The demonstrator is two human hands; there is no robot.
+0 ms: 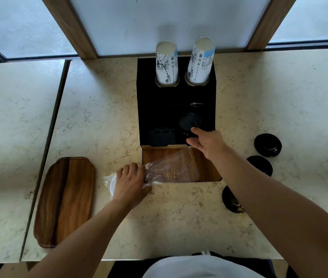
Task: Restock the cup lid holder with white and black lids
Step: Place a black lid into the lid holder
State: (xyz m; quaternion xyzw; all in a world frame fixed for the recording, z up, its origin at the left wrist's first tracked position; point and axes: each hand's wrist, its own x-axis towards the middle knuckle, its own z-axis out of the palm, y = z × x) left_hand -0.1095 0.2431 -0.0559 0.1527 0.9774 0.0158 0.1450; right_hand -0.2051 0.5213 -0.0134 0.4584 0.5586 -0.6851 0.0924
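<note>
A black cup and lid holder [159, 109] stands at the middle of the marble counter, with two stacks of printed paper cups in its back holes. My right hand [205, 142] reaches into its right front slot and pinches a stack of black lids [189, 122] there. My left hand [131, 182] presses on a clear plastic sleeve [171, 167] that lies across the holder's wooden front tray. White lids [112, 184] show in the sleeve's left end, partly hidden under my hand. The left front slot looks dark; its contents are unclear.
Three loose black lids lie on the counter to the right [267, 145], [261, 164], [231, 200], the last partly under my right forearm. A wooden serving board [67, 199] lies at the left. A seam splits the counter [38, 177] further left. Windows stand behind.
</note>
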